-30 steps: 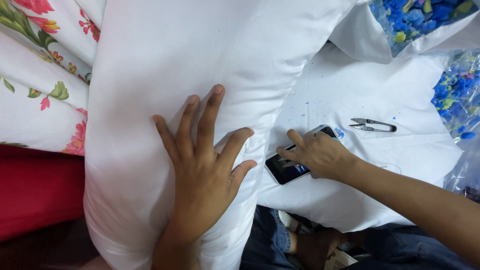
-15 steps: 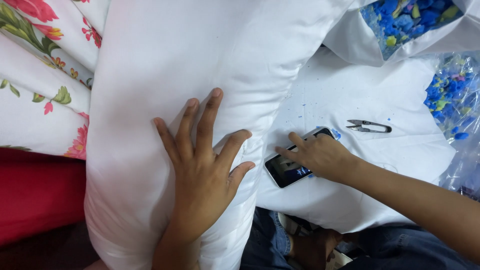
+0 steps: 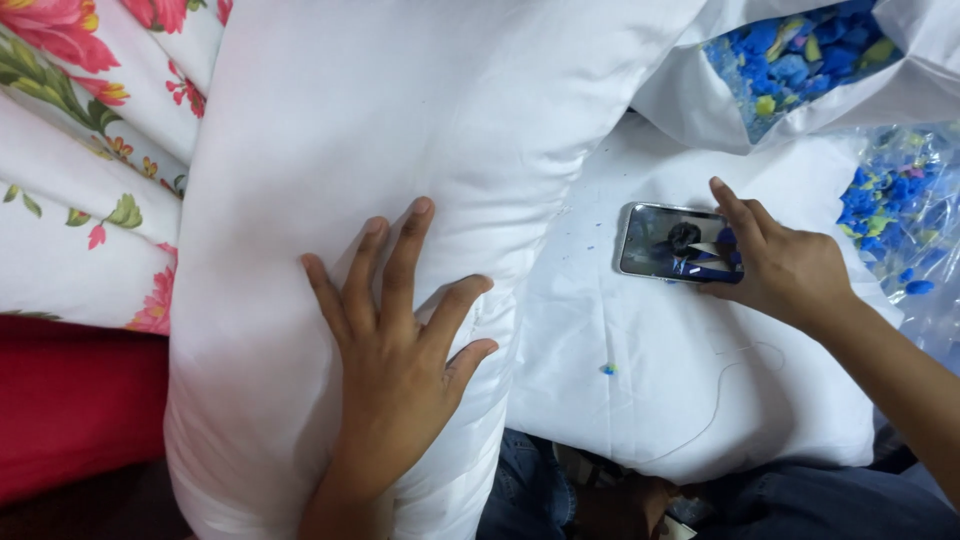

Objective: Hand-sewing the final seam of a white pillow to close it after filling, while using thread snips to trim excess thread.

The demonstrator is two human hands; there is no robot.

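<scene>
Left hand (image 3: 395, 370) flat on pillow (image 3: 380, 130); right hand (image 3: 785, 265) on phone (image 3: 672, 242).

A rectangular phone screen (image 3: 672, 243), dark and glossy, lies flat at the right on white cloth (image 3: 640, 350).

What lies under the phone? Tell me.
The phone lies flat on a white cloth spread beside the big white pillow. The right hand covers its right end. What is beneath the cloth is hidden.
</scene>
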